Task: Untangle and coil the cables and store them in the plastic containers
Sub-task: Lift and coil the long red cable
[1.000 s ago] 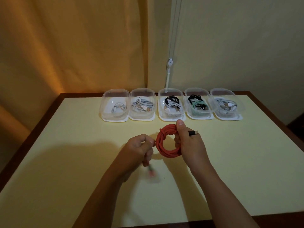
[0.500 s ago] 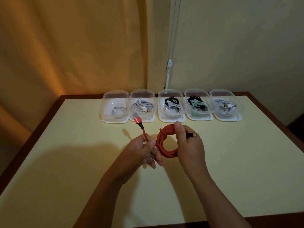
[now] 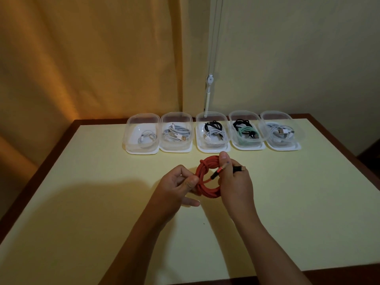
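Note:
A coiled red cable [image 3: 206,190] is held upright above the middle of the pale yellow table [image 3: 82,192]. My right hand [image 3: 236,184] grips the coil's right side, thumb on top, with a black plug end [image 3: 239,168] sticking out past its fingers. My left hand [image 3: 176,184] pinches the coil's left side. The cable's other plug [image 3: 218,172] lies across the coil's opening. Several clear plastic containers stand in a row at the back, from the leftmost [image 3: 143,133] to the rightmost [image 3: 281,130], each with coiled cables inside.
A yellow curtain [image 3: 92,58] hangs behind the table on the left, a pale wall [image 3: 298,54] on the right, with a blind cord [image 3: 209,89] between them. The table's dark brown rim [image 3: 339,138] runs along its sides.
My left hand has brought the loose red plug end down from above the table and through the coil's opening. The right hand kept its hold on the coil.

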Demonstrator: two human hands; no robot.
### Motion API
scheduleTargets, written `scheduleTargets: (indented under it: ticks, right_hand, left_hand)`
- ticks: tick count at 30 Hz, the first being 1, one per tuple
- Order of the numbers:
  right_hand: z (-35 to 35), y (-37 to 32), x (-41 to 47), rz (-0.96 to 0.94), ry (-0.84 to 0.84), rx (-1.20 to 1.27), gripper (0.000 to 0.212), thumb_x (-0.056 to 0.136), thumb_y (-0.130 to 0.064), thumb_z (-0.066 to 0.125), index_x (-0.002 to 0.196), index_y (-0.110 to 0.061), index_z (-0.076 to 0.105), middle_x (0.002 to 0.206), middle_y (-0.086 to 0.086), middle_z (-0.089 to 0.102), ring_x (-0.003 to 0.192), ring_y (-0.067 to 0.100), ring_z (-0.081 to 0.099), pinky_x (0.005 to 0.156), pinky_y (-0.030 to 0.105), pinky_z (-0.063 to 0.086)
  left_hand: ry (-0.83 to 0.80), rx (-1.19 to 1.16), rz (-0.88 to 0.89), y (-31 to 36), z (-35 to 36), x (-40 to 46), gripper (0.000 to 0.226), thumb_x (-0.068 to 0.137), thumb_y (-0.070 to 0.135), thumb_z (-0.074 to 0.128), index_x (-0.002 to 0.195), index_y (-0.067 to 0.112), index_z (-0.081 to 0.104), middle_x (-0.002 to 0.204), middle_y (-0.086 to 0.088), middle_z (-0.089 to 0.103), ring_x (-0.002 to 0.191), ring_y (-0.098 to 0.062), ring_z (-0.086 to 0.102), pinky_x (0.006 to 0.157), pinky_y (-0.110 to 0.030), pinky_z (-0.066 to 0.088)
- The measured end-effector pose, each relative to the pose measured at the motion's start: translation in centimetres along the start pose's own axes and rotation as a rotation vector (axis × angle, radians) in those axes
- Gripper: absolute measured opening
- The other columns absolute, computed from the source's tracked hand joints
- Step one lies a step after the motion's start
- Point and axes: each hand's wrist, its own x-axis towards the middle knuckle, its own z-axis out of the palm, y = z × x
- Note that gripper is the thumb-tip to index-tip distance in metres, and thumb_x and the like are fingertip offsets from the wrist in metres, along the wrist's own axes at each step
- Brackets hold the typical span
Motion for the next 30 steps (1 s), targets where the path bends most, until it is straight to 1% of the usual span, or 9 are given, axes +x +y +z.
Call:
scheduleTargets:
  ticks: [6,9,14,16,20,23,26,28,30]
  right_hand:
    - [-0.2,0.1,0.3,0.060,-0.033,-0.014,0.061,0.103,-0.051,0.034,0.077,-0.004,0.063,0.054,-0.004,0.051,0.047,0.005,0.047,0.051,0.026,0.035]
    - [-0.2,0.1,0.4,0.041,-0.043,0.004,0.054,0.104,-0.050,0.035,0.077,-0.019,0.070,0.057,-0.007,0.059,0.053,0.001,0.057,0.050,0.015,0.039]
    - [-0.4,-0.3,0.0,0.101,-0.154,0.097,0.069,0.099,-0.060,0.032,0.044,-0.029,0.058,0.042,-0.012,0.046,0.041,0.000,0.043,0.055,0.026,0.033]
    - [-0.4,-0.3,0.1,0.145,-0.163,0.119,0.066,0.087,-0.073,0.026,0.049,-0.025,0.053,0.050,-0.010,0.049,0.046,0.003,0.045,0.059,0.027,0.036]
    - [-0.5,-0.3,0.5,0.323,-0.233,0.425,0.080,0.077,-0.082,0.027,0.072,-0.013,0.065,0.064,-0.005,0.065,0.066,0.011,0.061,0.082,0.034,0.047]
    - [-0.4,-0.5,0.4,0.307,-0.420,0.619,0.072,0.100,-0.062,0.028,0.088,-0.012,0.078,0.091,0.007,0.077,0.092,0.018,0.073,0.092,0.039,0.051]
    - [-0.5,-0.4,0.4,0.254,-0.432,0.564,0.047,0.104,-0.022,0.039,0.080,-0.015,0.078,0.075,0.001,0.072,0.073,0.013,0.069,0.078,0.037,0.049]
    - [-0.5,-0.2,0.4,0.172,-0.411,0.477,0.030,0.102,-0.014,0.048,0.091,-0.013,0.076,0.078,0.003,0.070,0.078,0.018,0.066,0.082,0.042,0.050]
    - [-0.5,-0.1,0.3,0.131,-0.424,0.441,0.017,0.098,-0.019,0.059,0.091,-0.015,0.075,0.081,0.007,0.069,0.082,0.024,0.064,0.084,0.046,0.048]
  left_hand:
    - [-0.047,-0.115,-0.096,-0.1,0.6,-0.2,0.036,0.089,0.033,0.068,0.096,0.002,0.051,0.101,-0.022,0.071,0.095,-0.038,0.070,0.066,-0.037,0.058]
    - [-0.066,-0.104,-0.112,0.2,0.5,-0.2,0.039,0.083,0.029,0.068,0.106,0.000,0.056,0.098,-0.025,0.071,0.093,-0.036,0.071,0.065,-0.035,0.058]
    - [-0.104,-0.047,-0.123,0.6,0.6,-0.3,0.019,0.089,0.004,0.066,0.108,0.003,0.064,0.090,-0.012,0.075,0.084,-0.021,0.074,0.067,-0.028,0.058]
    - [-0.094,-0.040,-0.125,0.5,0.8,-0.3,0.017,0.088,0.002,0.066,0.105,0.002,0.065,0.085,-0.008,0.074,0.079,-0.018,0.073,0.066,-0.026,0.058]
    - [-0.012,-0.099,-0.120,0.3,1.2,-0.1,0.013,0.090,0.002,0.064,0.102,-0.002,0.065,0.078,-0.008,0.074,0.073,-0.020,0.073,0.064,-0.026,0.058]
    - [0.031,-0.229,-0.118,0.3,1.4,-0.2,0.019,0.094,0.009,0.059,0.105,-0.005,0.066,0.091,-0.017,0.075,0.084,-0.031,0.074,0.068,-0.025,0.057]
    - [0.056,-0.294,-0.113,0.5,1.2,-0.1,0.022,0.097,0.009,0.055,0.108,-0.006,0.066,0.098,-0.024,0.073,0.090,-0.035,0.073,0.072,-0.025,0.058]
    - [0.080,-0.295,-0.099,0.5,0.9,-0.1,0.022,0.095,0.009,0.058,0.108,-0.006,0.066,0.099,-0.024,0.073,0.093,-0.036,0.073,0.074,-0.028,0.059]
    - [0.102,-0.288,-0.087,0.3,0.8,0.0,0.022,0.093,0.010,0.060,0.108,-0.004,0.067,0.100,-0.023,0.073,0.094,-0.036,0.072,0.076,-0.030,0.059]
